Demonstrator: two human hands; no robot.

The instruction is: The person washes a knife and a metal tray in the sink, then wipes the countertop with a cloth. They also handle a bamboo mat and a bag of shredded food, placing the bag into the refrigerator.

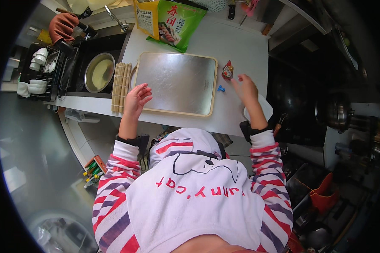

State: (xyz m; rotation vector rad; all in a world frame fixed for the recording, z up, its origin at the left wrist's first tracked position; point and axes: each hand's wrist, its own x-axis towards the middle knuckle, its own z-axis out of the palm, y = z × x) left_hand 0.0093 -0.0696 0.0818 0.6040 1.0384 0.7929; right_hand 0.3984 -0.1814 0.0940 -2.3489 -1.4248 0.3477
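My left hand (137, 100) hovers by the left front part of a stainless-steel cutting board (177, 82) with a beige rim. Its fingers are apart and nothing is in them. A bamboo rolling mat (120, 87), rolled up, lies just left of that hand. On the right, my right hand (248, 90) hangs above the white counter, fingers spread and slightly blurred, with no object seen in them. Closest to its fingertips are a small red packet (227, 71) and a blue clip (221, 88). A white plastic item (262, 109) is partly hidden under the right forearm.
Behind the board stand a green seaweed bag (185, 23) and a yellow bag (148, 19). A metal basin (87, 74) with pale liquid sits in the dark sink at left, beside a rack of white bowls (37, 86). To the right is a black stove (291, 91) with a steel pot (337, 112).
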